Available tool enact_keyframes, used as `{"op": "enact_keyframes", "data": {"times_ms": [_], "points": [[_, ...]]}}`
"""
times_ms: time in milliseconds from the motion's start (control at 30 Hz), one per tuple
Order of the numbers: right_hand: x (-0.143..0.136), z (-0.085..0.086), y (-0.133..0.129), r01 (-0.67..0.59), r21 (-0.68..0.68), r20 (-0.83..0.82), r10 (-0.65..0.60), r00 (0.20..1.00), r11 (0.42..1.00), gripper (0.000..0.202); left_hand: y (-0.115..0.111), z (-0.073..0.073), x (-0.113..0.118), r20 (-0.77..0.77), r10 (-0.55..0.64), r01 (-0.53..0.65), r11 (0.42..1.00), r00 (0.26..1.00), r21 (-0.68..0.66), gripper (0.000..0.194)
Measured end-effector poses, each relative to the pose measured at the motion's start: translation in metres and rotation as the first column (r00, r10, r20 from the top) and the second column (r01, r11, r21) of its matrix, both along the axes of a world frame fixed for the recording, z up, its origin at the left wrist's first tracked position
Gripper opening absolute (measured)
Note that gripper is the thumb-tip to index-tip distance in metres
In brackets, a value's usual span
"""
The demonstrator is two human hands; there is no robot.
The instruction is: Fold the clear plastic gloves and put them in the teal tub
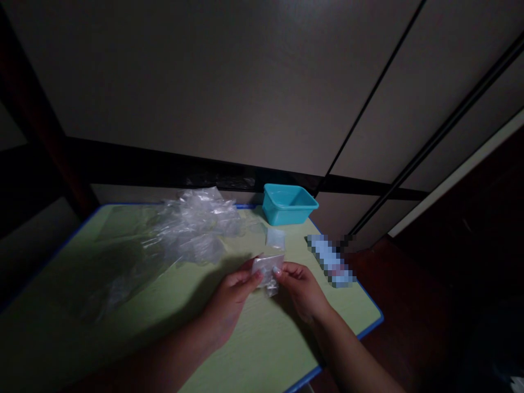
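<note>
Just before the cabinet front (204, 87), the table (262, 338); to its right and lower down, the floor (413, 316). Lying across the table's left half, from the far edge toward the near left side, a heap of plastic bags (196, 221). Standing right of the heap, at the far right corner, a tub (289, 213). Lying before the tub, a flat packet (275, 238). Nearer still, in front of the packet, a small bag (267, 266) between left hand (235, 289), on the heap's side, and right hand (301, 286). Lying along the table's right edge, before and right of the tub, an obscured object (331, 261).
</note>
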State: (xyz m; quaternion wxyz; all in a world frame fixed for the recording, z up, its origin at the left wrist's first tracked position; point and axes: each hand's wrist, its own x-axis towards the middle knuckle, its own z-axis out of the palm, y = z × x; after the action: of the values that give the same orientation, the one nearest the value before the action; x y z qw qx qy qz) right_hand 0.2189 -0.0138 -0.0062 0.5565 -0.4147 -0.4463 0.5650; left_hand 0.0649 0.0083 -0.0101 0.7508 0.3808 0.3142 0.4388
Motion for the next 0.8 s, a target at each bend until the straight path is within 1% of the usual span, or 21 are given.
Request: {"op": "enact_keyframes", "data": {"times_ms": [100, 133, 167, 200, 233, 267, 333, 367, 400, 433, 467, 500, 533, 567, 600, 633, 667, 700, 800], "points": [[0.0, -0.002, 0.001, 0.006, 0.014, 0.014, -0.006, 1.0, 1.0, 0.024, 0.0, 0.002, 0.0, 0.019, -0.002, 0.002, 1.0, 1.0, -0.012, 0.031], [0.001, -0.002, 0.002, 0.03, 0.035, 0.035, -0.032, 0.999, 0.999, 0.024, 0.001, 0.002, 0.0, 0.031, -0.002, 0.003, 1.0, 1.0, -0.018, 0.033], [0.003, -0.002, 0.003, 0.079, 0.069, 0.068, -0.084, 0.994, 0.994, 0.026, 0.001, 0.002, 0.001, 0.044, -0.001, 0.002, 1.0, 0.999, -0.025, 0.036], [0.005, -0.001, 0.004, 0.152, 0.116, 0.11, -0.165, 0.98, 0.982, 0.029, 0.002, 0.002, 0.001, 0.056, 0.002, 0.0, 0.999, 0.998, -0.032, 0.038], [0.008, 0.0, 0.003, 0.239, 0.171, 0.158, -0.266, 0.951, 0.956, 0.035, 0.003, 0.001, 0.001, 0.066, 0.006, -0.004, 0.999, 0.998, -0.04, 0.039], [0.012, 0.001, 0.002, 0.33, 0.23, 0.208, -0.378, 0.902, 0.915, 0.04, 0.004, 0.0, 0.001, 0.074, 0.012, -0.008, 0.999, 0.997, -0.047, 0.039], [0.021, 0.005, -0.004, 0.474, 0.337, 0.301, -0.57, 0.765, 0.813, 0.043, 0.005, -0.001, 0.001, 0.083, 0.017, -0.012, 0.998, 0.996, -0.064, 0.037], [0.024, 0.007, -0.008, 0.507, 0.369, 0.345, -0.622, 0.703, 0.779, 0.039, 0.005, -0.002, 0.001, 0.085, 0.018, -0.011, 0.997, 0.996, -0.07, 0.036], [0.027, 0.009, -0.014, 0.512, 0.381, 0.392, -0.636, 0.665, 0.77, 0.033, 0.006, -0.003, 0.001, 0.088, 0.017, -0.01, 0.997, 0.996, -0.075, 0.035], [0.029, 0.011, -0.019, 0.48, 0.346, 0.45, -0.591, 0.67, 0.806, 0.029, 0.006, -0.003, 0.001, 0.091, 0.018, -0.011, 0.997, 0.996, -0.077, 0.033], [0.03, 0.012, -0.025, 0.409, 0.259, 0.507, -0.483, 0.713, 0.875, 0.034, 0.006, -0.003, 0.001, 0.094, 0.019, -0.012, 0.997, 0.995, -0.077, 0.032], [0.029, 0.012, -0.03, 0.309, 0.13, 0.536, -0.328, 0.778, 0.942, 0.042, 0.006, -0.003, 0.001, 0.098, 0.021, -0.014, 0.997, 0.995, -0.076, 0.031], [0.027, 0.012, -0.033, 0.183, -0.019, 0.522, -0.146, 0.84, 0.983, 0.049, 0.006, -0.003, 0.001, 0.102, 0.021, -0.014, 0.997, 0.995, -0.073, 0.03], [0.024, 0.011, -0.035, 0.06, -0.15, 0.463, 0.017, 0.886, 0.987, 0.053, 0.006, -0.003, 0.001, 0.105, 0.018, -0.011, 0.998, 0.994, -0.069, 0.03], [0.02, 0.009, -0.036, -0.041, -0.244, 0.379, 0.134, 0.915, 0.969, 0.057, 0.006, -0.003, 0.001, 0.11, 0.011, -0.003, 0.998, 0.994, -0.065, 0.029], [0.017, 0.007, -0.035, -0.109, -0.298, 0.295, 0.2, 0.934, 0.948, 0.059, 0.005, -0.002, 0.0, 0.114, 0.001, 0.006, 0.998, 0.993, -0.061, 0.029], [0.013, 0.004, -0.033, -0.141, -0.318, 0.222, 0.219, 0.95, 0.937, 0.06, 0.005, -0.002, 0.0, 0.118, -0.013, 0.02, 0.998, 0.993, -0.054, 0.028], [0.01, 0.002, -0.03, -0.144, -0.32, 0.166, 0.205, 0.965, 0.937, 0.062, 0.005, -0.002, 0.0, 0.123, -0.031, 0.037, 0.998, 0.992, -0.047, 0.028], [0.006, -0.001, -0.02, -0.096, -0.303, 0.068, 0.122, 0.99, 0.948, 0.062, 0.005, -0.002, 0.0, 0.134, -0.085, 0.089, 0.996, 0.987, -0.024, 0.03]]}}
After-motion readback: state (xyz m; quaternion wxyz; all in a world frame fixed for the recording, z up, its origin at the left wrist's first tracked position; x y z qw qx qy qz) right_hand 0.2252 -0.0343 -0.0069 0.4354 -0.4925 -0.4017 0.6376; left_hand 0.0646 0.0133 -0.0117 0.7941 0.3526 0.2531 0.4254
